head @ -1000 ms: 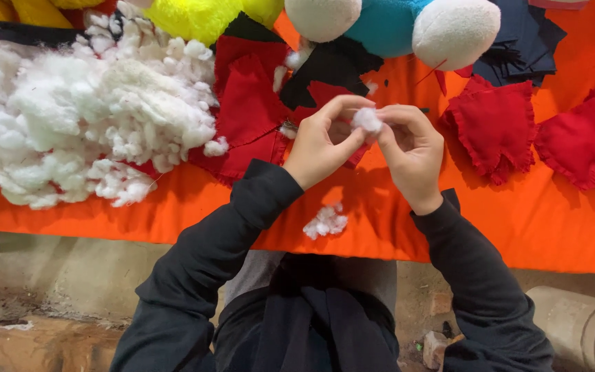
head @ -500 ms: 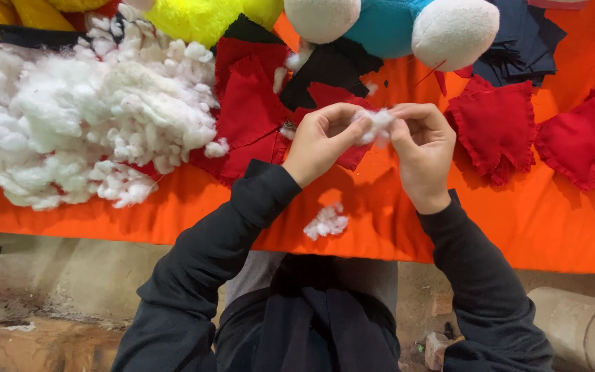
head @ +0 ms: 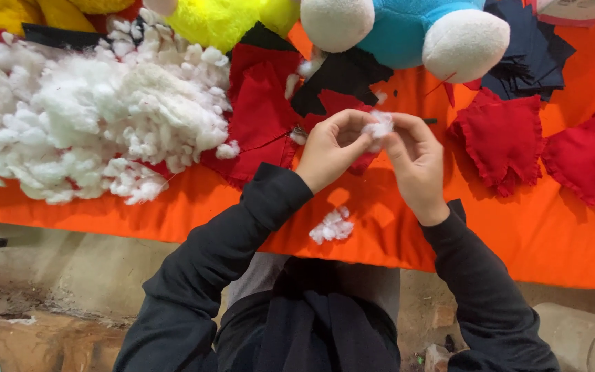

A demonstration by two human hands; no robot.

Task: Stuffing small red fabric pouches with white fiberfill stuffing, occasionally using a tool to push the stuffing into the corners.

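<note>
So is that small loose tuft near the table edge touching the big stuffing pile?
No, the small tuft lies alone on the orange cloth, apart from the pile.

Illumination is bright and even across the orange tabletop (head: 531, 234), with strong, saturated colour. Soft shadows fall near and right of the hands onto the cloth, indicating diffuse light from the far left. The white stuffing pile (head: 84, 131) is close to overexposed, with little surface detail. The floor under the near edge is dim. Focus is acceptable centrally; the corners show mild softness and stretching.
</note>
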